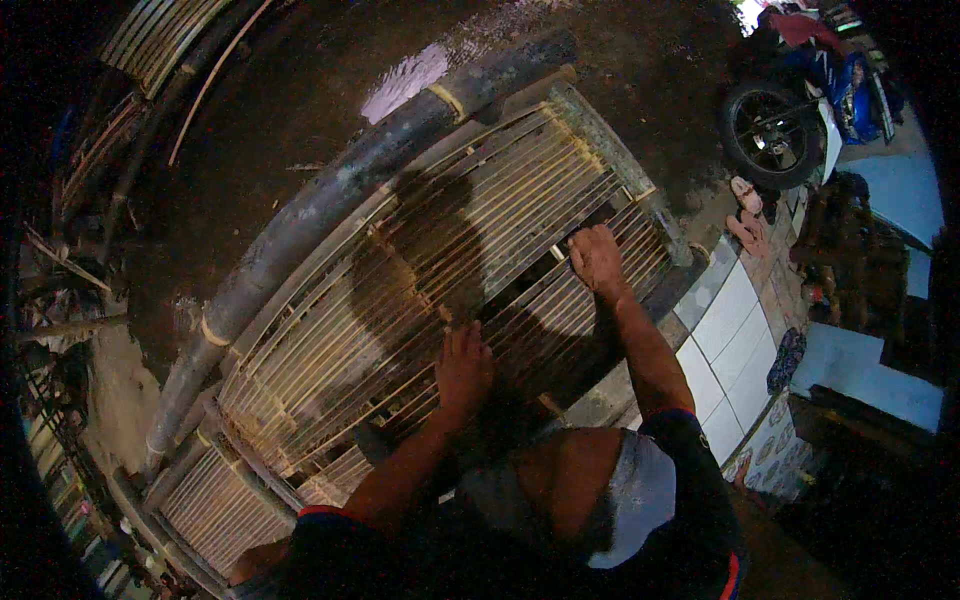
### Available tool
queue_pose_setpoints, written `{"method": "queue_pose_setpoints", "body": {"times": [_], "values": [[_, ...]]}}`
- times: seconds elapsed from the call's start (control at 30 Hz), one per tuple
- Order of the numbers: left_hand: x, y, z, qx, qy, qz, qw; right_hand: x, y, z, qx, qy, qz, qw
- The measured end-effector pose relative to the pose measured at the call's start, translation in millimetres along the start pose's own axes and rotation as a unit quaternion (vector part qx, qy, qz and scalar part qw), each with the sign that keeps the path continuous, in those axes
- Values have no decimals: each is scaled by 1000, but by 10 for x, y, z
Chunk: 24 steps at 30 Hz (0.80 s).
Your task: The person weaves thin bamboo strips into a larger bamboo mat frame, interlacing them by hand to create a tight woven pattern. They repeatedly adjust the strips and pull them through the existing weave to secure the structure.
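Note:
A bamboo slat panel (330, 350) lies before me, made of many thin pale strips side by side. My left hand (464, 372) rests on its strips near the middle, fingers stretched forward and apart from any tool. Farther right, my right hand (596, 258) is closed at the edge of a dark gap (525, 281) between the strips. What its curled fingers hold is hidden. A short pale piece (558, 253) shows in the gap just left of that hand. Shadow falls over much of the panel's middle.
A thick dark bamboo pole (330, 200) with pale bindings runs along the panel's far side. White floor tiles (725, 340) lie at the right, with a pair of sandals (746, 215) and a motorcycle wheel (770, 133) beyond. More slatted bamboo (225, 510) stands lower left.

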<state>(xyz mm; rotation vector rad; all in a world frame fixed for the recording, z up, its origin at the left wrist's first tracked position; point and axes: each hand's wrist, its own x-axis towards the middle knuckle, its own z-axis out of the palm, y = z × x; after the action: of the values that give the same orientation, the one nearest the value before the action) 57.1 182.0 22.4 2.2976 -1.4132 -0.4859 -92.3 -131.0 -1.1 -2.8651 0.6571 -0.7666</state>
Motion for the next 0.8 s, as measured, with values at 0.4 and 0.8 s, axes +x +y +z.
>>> {"method": "queue_pose_setpoints", "body": {"times": [0.4,0.8], "values": [[-544,-446,-231,3,29,-122,992,-85,208,101,29,-89,56,994],[-504,-385,9,73,82,-123,986,-98,306,327,44,-63,72,994]]}}
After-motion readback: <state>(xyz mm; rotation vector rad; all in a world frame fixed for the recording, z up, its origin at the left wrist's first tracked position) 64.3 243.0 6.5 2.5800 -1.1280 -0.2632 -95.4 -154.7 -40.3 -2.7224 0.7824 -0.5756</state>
